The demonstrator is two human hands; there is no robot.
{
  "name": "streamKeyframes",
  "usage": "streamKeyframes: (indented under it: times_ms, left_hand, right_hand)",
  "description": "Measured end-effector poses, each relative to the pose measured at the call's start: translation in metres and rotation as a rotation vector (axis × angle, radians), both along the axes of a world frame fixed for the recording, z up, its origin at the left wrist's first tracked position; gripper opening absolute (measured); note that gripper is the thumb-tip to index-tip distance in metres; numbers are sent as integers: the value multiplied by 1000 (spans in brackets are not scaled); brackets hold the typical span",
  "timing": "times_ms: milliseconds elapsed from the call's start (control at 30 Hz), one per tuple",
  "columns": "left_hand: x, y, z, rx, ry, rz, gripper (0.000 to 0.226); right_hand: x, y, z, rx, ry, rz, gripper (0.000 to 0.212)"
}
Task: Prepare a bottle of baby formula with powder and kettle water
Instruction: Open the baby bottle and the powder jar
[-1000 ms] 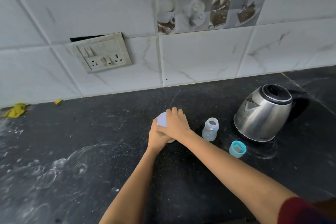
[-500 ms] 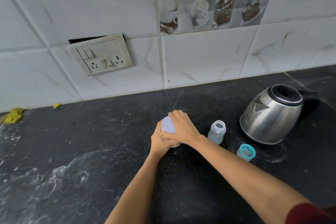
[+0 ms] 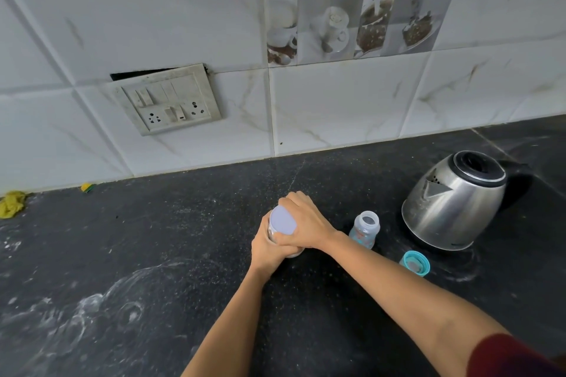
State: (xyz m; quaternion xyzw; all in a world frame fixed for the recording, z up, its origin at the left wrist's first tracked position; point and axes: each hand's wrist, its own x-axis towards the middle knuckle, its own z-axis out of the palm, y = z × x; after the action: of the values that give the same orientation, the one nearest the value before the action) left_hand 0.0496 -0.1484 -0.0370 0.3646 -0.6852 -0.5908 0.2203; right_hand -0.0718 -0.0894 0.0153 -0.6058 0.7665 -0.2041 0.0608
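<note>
A small powder jar with a pale lilac lid [image 3: 282, 220] stands on the black counter [image 3: 171, 254]. My left hand [image 3: 266, 249] wraps round the jar's body from below. My right hand [image 3: 306, 225] curls over the lid's right edge and grips it. Most of the jar's body is hidden by both hands. To the right stands an uncapped clear baby bottle [image 3: 365, 229], upright. Its teal ring cap [image 3: 415, 263] lies on the counter in front of the steel kettle [image 3: 453, 202], which has a black lid and handle.
A tiled wall rises behind the counter, with a switch and socket plate [image 3: 167, 99] on it. A yellow cloth [image 3: 11, 203] and a small yellow scrap [image 3: 87, 187] lie at the far left. White powdery smears [image 3: 92, 309] mark the counter at the lower left.
My view has drifted, so everything sits slightly further right and lower. Both hands stay on the jar; more of the lilac lid shows now.
</note>
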Motion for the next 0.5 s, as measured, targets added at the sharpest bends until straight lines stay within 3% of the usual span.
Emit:
streamKeyframes:
  times_ms: [100, 233, 367, 500]
  left_hand:
    - [2, -6, -2, 1, 7, -41, 91]
    - [1, -21, 1, -63, -70, -247, 80]
    - [0, -17, 2, -60, -71, -231, 73]
    - [1, -14, 0, -102, -51, -239, 73]
  right_hand:
    - [-3, 1, 2, 4, -9, 47, 57]
    - [-19, 4, 13, 113, 20, 255, 56]
    - [-25, 1, 24, 179, 154, 438, 65]
    - [-25, 8, 28, 171, 232, 622, 57]
